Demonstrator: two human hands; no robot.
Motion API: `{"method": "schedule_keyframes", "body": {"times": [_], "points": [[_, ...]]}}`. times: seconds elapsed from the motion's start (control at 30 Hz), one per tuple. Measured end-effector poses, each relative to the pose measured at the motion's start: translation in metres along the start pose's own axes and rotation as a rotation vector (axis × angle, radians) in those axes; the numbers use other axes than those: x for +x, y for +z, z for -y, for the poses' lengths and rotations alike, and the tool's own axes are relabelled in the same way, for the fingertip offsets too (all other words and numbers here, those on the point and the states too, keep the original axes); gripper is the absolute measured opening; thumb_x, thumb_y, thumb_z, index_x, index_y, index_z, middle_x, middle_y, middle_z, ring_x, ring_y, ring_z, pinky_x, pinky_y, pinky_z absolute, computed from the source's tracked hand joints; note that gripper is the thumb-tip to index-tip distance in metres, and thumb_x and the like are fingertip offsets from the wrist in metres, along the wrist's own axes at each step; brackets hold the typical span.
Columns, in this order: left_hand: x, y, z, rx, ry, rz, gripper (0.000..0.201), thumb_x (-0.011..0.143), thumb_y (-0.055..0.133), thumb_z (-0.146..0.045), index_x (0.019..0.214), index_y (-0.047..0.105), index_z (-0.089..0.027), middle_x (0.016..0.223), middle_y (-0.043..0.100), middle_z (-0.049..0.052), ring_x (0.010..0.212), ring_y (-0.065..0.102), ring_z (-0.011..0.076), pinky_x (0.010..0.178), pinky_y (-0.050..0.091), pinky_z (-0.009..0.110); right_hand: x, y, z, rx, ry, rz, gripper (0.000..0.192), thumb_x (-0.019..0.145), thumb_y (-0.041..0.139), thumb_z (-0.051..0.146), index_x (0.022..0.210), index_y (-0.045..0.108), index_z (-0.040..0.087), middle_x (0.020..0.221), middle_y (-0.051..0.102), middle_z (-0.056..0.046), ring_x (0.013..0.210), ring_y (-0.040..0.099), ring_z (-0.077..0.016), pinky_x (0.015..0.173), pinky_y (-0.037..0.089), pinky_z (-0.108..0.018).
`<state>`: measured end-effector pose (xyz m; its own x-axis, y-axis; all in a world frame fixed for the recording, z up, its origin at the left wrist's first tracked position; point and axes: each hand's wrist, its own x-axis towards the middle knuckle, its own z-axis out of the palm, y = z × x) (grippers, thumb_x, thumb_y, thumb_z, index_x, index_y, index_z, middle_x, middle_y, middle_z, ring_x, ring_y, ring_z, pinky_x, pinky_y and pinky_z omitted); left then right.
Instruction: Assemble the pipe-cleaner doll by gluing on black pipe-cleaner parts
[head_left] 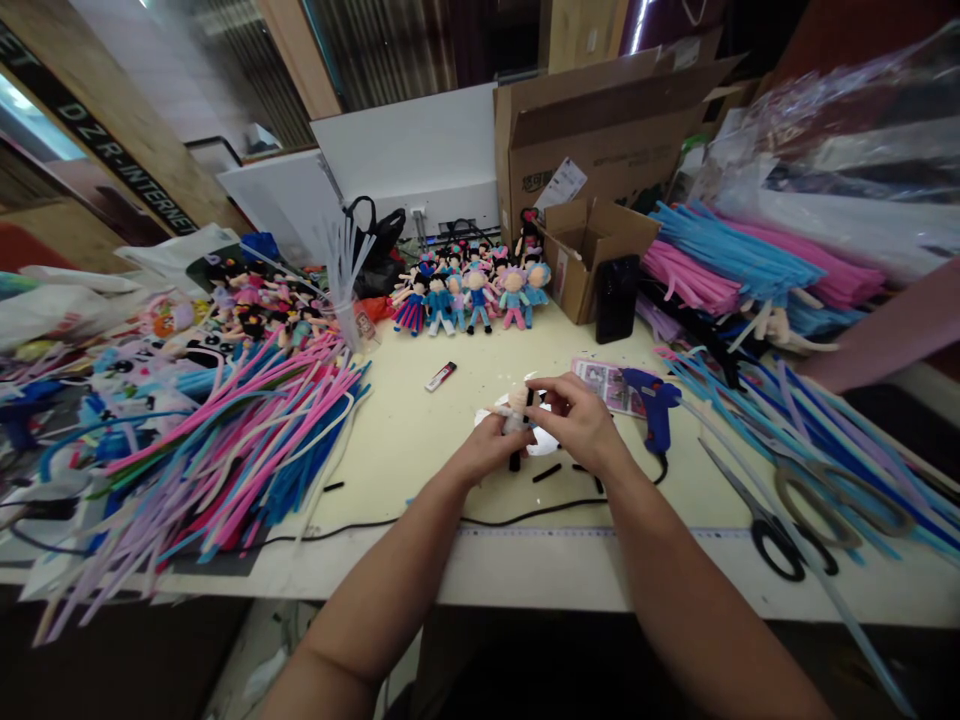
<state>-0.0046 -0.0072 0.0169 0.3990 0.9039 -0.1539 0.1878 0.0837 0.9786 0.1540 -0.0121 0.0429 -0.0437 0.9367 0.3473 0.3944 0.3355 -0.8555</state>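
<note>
Above the middle of the table, my left hand (491,446) is closed around a small pipe cleaner doll (517,402) with a cream head and whitish body. My right hand (581,415) pinches a short black pipe cleaner piece (529,397) against the side of the doll's head. Part of the doll is hidden by my fingers. A bright white patch (547,432) shows beneath the hands. Cut black pieces (547,473) lie just in front. To the right of my right hand rests a blue glue gun (657,415), its black cord (517,518) running along the table front.
Finished dolls (477,300) stand at the back. Loose coloured pipe cleaners (247,440) cover the left side, with more bundles (739,255) on the right. Black-handled scissors (772,535) lie at the right front. A small box (440,376), a black phone-like object (616,300) and cardboard boxes (592,130) sit further back.
</note>
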Motion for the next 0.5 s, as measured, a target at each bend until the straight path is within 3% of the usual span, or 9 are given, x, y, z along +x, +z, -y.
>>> {"method": "schedule_keyframes", "body": {"times": [0.5], "points": [[-0.0028, 0.0023, -0.0038, -0.062, -0.018, 0.051, 0.015, 0.071, 0.062, -0.028, 0.072, 0.059, -0.013, 0.059, 0.056, -0.001, 0.059, 0.052, 0.0124, 0.06, 0.04, 0.025, 0.0008, 0.0002, 0.0004, -0.103, -0.056, -0.027, 0.022, 0.075, 0.064, 0.026, 0.095, 0.069, 0.019, 0.08, 0.052, -0.002, 0.061, 0.047, -0.0125, 0.061, 0.042, -0.029]]}}
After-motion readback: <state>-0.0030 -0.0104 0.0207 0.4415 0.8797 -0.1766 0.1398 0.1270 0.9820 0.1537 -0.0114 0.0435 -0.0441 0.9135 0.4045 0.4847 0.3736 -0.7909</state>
